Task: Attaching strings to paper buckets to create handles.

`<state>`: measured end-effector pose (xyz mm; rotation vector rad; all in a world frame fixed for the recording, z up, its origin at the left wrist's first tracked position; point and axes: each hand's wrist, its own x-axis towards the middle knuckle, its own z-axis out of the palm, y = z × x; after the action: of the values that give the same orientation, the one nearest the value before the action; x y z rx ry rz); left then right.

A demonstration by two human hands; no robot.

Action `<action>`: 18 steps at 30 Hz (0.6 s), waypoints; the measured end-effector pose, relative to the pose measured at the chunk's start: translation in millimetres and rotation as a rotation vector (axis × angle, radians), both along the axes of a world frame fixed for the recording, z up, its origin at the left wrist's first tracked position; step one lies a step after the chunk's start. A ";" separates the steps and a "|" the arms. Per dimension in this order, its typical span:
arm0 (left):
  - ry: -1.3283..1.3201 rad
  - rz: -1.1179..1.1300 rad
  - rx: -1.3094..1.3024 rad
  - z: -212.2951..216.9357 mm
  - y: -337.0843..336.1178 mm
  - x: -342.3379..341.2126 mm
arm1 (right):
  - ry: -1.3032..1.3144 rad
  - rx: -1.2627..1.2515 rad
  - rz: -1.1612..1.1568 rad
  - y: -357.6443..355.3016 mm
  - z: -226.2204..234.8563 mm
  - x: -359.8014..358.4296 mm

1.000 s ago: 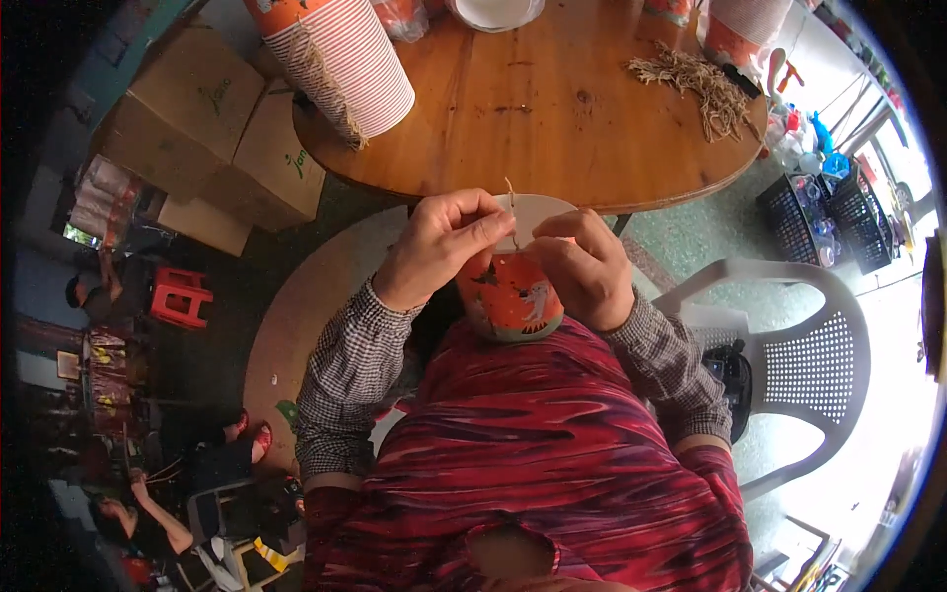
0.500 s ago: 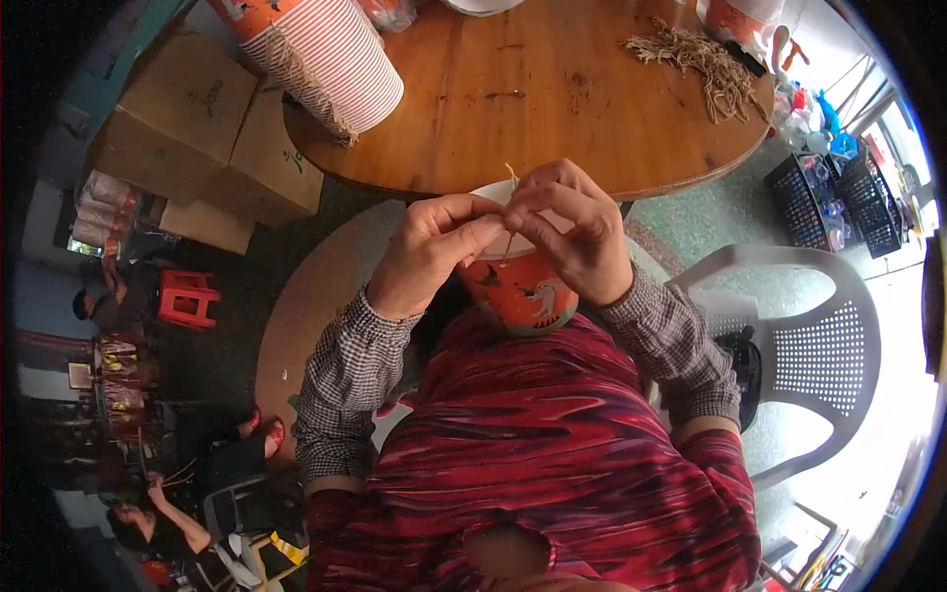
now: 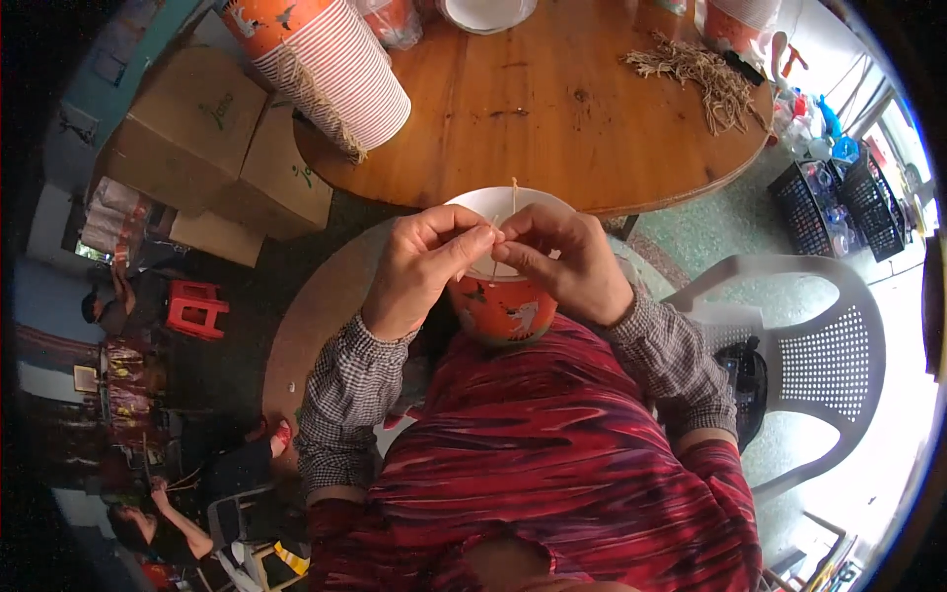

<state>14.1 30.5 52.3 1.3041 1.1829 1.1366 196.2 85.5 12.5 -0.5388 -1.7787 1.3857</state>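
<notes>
An orange paper bucket (image 3: 493, 314) with printed figures and a white inside rests on my lap. My left hand (image 3: 426, 264) and my right hand (image 3: 574, 264) meet above its near rim, thumbs and fingertips pinched together. Between them is a thin tan cord, mostly hidden by the fingers; a short strand drops to the near rim. At the far rim another piece of cord (image 3: 514, 189) sticks up. Whether the two pieces are one cord I cannot tell.
The wooden table (image 3: 493, 128) edge lies just beyond the bucket. A leaning stack of paper buckets (image 3: 345, 84) and a heap of cords (image 3: 705, 79) sit on it. Cardboard boxes (image 3: 187, 128) stand left, a grey plastic chair (image 3: 829, 355) right. Two people are at far left, near a red stool (image 3: 197, 309).
My fingertips have moved slightly left and closer together, and my right hand has lowered. The bucket has shifted slightly left, with more of its white inside showing.
</notes>
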 end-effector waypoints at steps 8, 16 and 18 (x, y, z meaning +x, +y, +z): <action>0.279 0.156 0.161 -14.1 -2.7 0.0 | 0.110 -0.286 0.085 1.0 -12.1 -12.0; 0.345 0.224 0.273 -21.2 -1.8 3.6 | 0.098 -0.204 0.052 0.0 -12.0 -15.3; 0.367 0.237 0.321 -24.3 -2.6 5.6 | 0.093 -0.208 0.050 -1.0 -11.9 -15.5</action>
<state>19.6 27.9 28.0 1.7042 1.4962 1.3352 180.8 84.4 0.6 -0.5330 -1.5935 1.6153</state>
